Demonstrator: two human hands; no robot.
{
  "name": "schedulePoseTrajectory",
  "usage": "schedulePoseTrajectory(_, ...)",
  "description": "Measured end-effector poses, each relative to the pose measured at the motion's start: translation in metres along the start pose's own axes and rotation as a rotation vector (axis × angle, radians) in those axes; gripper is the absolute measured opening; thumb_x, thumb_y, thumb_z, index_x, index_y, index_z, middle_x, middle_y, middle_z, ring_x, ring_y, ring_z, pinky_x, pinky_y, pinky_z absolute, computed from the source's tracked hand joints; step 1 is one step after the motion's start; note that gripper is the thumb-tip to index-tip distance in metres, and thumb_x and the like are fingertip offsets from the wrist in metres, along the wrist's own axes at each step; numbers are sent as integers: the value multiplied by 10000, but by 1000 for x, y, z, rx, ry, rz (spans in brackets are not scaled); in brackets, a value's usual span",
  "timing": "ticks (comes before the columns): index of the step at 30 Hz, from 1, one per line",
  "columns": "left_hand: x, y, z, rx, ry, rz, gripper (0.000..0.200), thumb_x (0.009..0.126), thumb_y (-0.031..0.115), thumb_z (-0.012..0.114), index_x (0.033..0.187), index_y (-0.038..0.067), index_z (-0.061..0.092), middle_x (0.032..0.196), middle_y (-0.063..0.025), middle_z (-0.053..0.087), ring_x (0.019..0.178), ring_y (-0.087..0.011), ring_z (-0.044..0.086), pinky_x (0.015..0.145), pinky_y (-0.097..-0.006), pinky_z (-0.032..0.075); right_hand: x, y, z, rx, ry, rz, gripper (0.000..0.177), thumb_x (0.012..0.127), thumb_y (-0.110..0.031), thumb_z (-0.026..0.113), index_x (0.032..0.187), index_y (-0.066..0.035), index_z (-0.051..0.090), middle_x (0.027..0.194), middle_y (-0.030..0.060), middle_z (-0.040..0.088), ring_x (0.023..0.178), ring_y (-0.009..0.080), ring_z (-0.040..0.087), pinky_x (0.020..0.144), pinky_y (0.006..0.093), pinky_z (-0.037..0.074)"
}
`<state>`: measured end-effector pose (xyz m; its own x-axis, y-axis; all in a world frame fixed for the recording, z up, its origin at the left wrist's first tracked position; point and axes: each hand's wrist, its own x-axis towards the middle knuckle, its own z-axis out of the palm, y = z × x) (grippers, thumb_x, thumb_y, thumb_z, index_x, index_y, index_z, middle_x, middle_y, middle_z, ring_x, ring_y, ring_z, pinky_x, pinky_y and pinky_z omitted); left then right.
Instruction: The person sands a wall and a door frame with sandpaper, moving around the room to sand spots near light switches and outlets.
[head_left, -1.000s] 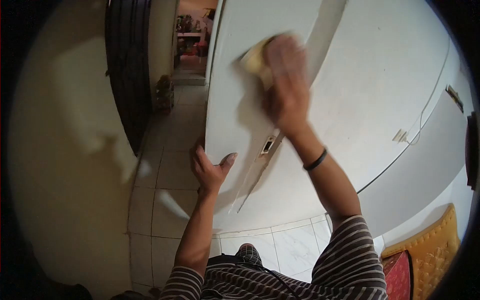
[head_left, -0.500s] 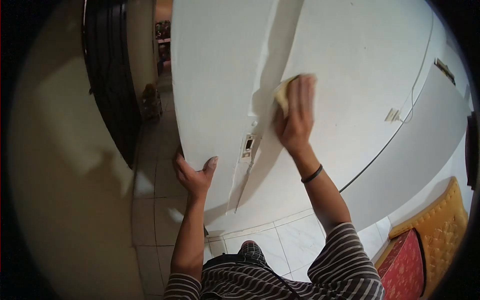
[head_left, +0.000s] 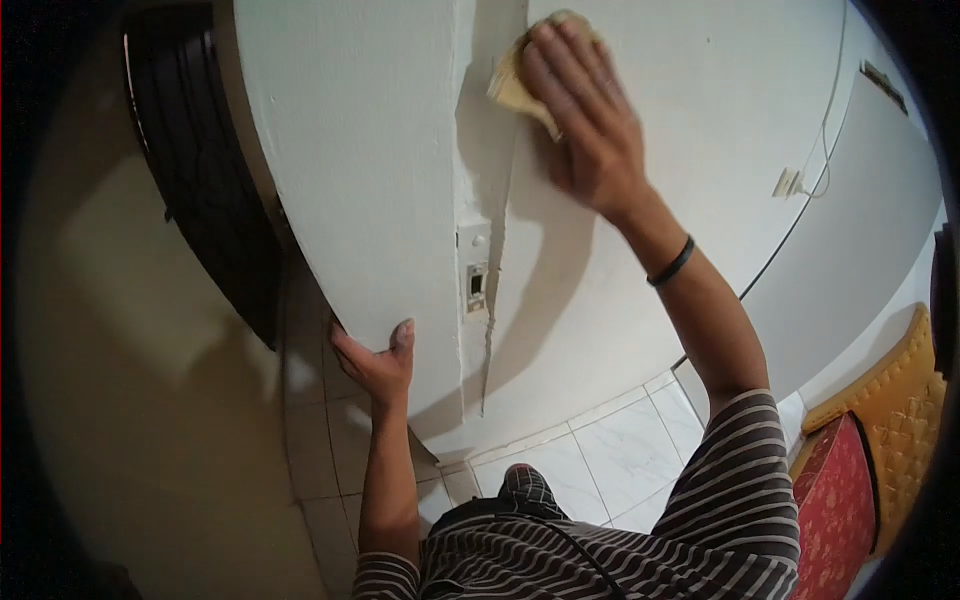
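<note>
the white door (head_left: 350,180) is filling the upper left of your view, and the white wall (head_left: 720,120) is running off to the right of it. the tiled floor (head_left: 620,450) is showing below the door, at your feet. a dark slatted gate (head_left: 200,200) is standing to the left of the door, and a yellow padded seat (head_left: 905,400) is sitting well to the right of it, low down.

your right hand (head_left: 585,120) is lying flat with the fingers stretched out, pressing the yellow cloth (head_left: 510,85) against the wall just right of the door, high up. the cloth is peeking out past your fingertips. your left hand (head_left: 375,360) is gripping the door's lower left edge, fingers hooked behind it and thumb on the near face.

a metal latch plate (head_left: 477,285) is sitting on the narrow strip at the door's right side, below the cloth. a black wristband (head_left: 672,265) is circling your right wrist.
</note>
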<state>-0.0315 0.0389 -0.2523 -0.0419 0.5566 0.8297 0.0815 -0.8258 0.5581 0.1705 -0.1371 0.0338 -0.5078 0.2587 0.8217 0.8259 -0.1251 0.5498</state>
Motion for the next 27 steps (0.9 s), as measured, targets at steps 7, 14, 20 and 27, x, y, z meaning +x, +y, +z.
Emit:
schedulePoseTrajectory(7,32,42,-2,117,60,161,1174,748,559,850,1523,-76,236,1442,-280,342,1291,-432,421,1035,-542,397,-85,-44,-5,156,-508,-450,404,1020,-214,501,1410,-162,594,1525,26,522,1444,199,447,1248,384,312)
schedulePoseTrajectory(14,64,88,13,498,111,321,1307,756,801,663,1586,-73,158,1563,-334,188,1414,-457,263,1110,-601,267,11,23,-1,53,-38,-174,579,857,-168,695,1422,-119,580,1520,76,518,1449,260,443,1217,466,337)
schedulePoseTrajectory(20,65,92,16,543,106,355,1321,732,803,684,1578,-82,188,1579,-349,163,1422,-491,233,1110,-631,254,-60,-12,-6,180,-460,-496,517,988,-264,504,1481,-110,520,1532,73,512,1451,233,440,1252,423,296)
schedulePoseTrajectory(27,62,101,23,557,111,312,1385,676,696,792,1581,-92,100,1583,-383,99,1442,-552,169,1104,-678,240,0,66,-14,23,-9,-224,502,845,-53,674,1344,-69,626,1373,96,614,1240,292,585,1063,452,453)
